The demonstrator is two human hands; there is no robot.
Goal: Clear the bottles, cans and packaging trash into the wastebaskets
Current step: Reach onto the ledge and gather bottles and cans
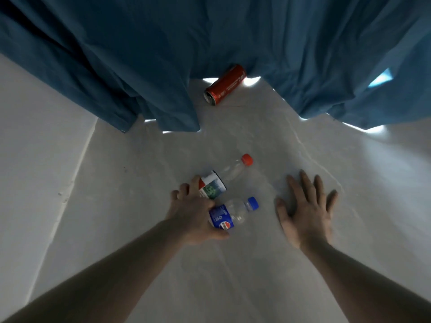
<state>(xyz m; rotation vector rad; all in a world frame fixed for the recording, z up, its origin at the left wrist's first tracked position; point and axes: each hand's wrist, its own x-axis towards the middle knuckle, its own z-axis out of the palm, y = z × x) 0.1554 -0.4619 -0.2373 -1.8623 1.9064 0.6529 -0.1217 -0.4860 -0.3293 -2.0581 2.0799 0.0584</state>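
Note:
Two clear plastic bottles lie side by side on the pale floor. My left hand (193,213) curls round their bases and grips both: a red-capped bottle (224,178) with a green and white label, and a blue-capped bottle (233,214) with a blue label. My right hand (305,210) hovers to their right with fingers spread, holding nothing. A red drink can (225,85) lies on its side farther off, at the foot of the curtain.
A blue curtain (163,54) hangs across the far side, its hem touching the floor around the can. A white wall (35,148) runs along the left. No wastebasket is in view.

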